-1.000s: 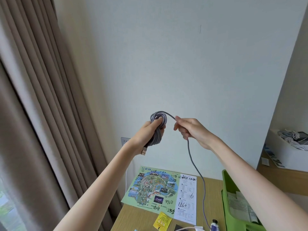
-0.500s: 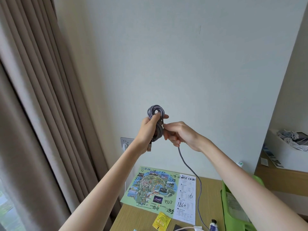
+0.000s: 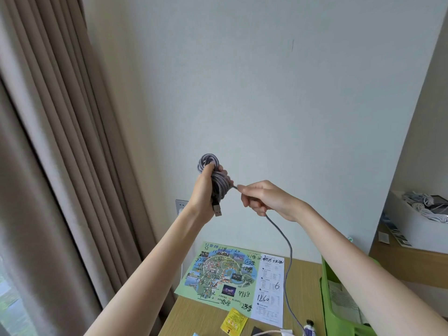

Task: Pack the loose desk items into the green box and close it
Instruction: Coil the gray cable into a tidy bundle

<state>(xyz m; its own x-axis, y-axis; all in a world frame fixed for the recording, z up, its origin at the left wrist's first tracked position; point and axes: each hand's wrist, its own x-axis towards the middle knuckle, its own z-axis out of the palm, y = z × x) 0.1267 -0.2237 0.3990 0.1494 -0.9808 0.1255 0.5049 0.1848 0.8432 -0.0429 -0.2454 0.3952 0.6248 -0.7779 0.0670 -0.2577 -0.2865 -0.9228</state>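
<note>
Both arms are raised before the wall. The left hand (image 3: 204,190) has its fingers curled round a coil of grey cable (image 3: 220,184), with the USB plug (image 3: 217,210) hanging below the palm. Just beside it, the right hand (image 3: 265,200) grips the loose strand — fingers closed round it — which trails down to the table (image 3: 305,287). There lie a map (image 3: 228,275) and a yellow packet (image 3: 234,322). The green box (image 3: 327,301) stands at the right, partly hidden by the right forearm. A curtain (image 3: 60,166) hangs on the left.

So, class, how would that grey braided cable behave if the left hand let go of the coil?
Probably floppy: the grey braided cable sags in curves below the right hand. The coil likely springs loose, since only the left hand grips it. Its USB plug may swing.
</note>
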